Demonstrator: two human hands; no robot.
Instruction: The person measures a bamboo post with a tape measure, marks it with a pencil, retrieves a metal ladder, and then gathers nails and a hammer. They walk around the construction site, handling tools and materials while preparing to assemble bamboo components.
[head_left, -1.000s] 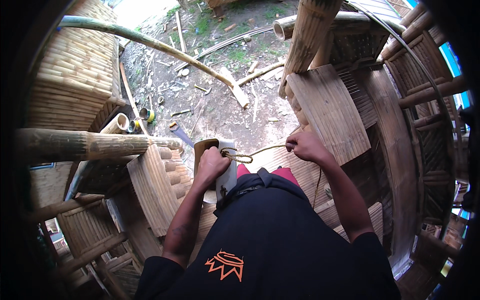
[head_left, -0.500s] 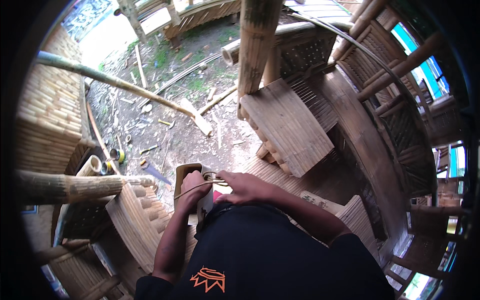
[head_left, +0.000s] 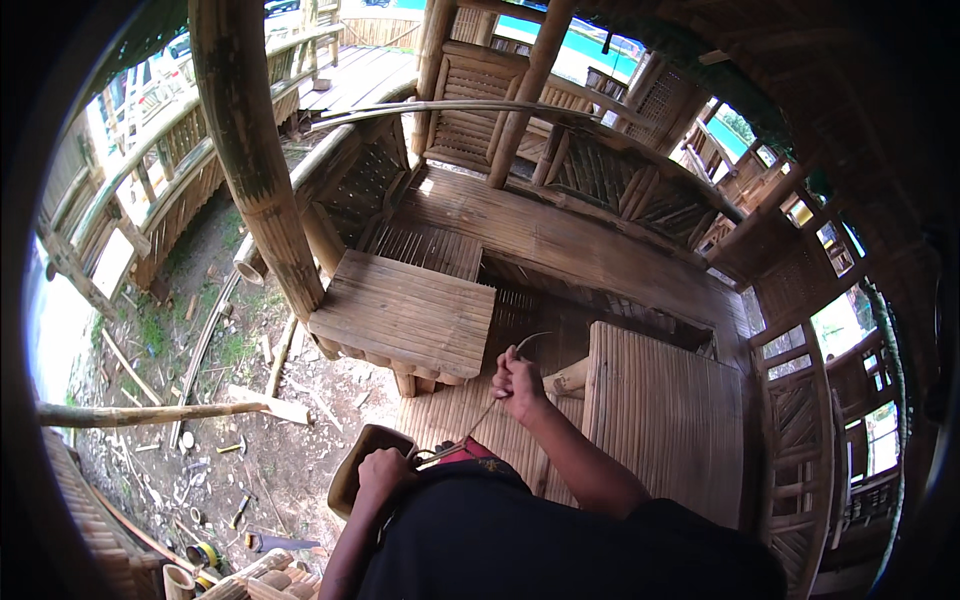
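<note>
Our view has swung up from the dirt yard, and our right hand [head_left: 517, 378], fist closed, has drawn the thin rattan strip [head_left: 478, 418] up and away from the bamboo piece [head_left: 362, 468]. Our left hand [head_left: 385, 470] stays clamped on that piece, so the binding looks pulled taut, just below the slatted bench [head_left: 405, 315].

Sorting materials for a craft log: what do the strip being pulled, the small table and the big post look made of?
The strip, pulled taut between the right hand and left hand, looks like thin split rattan or bamboo: pale, flexible. The small table has unpainted bamboo slats. The big post is round bamboo, with visible nodes.
</note>
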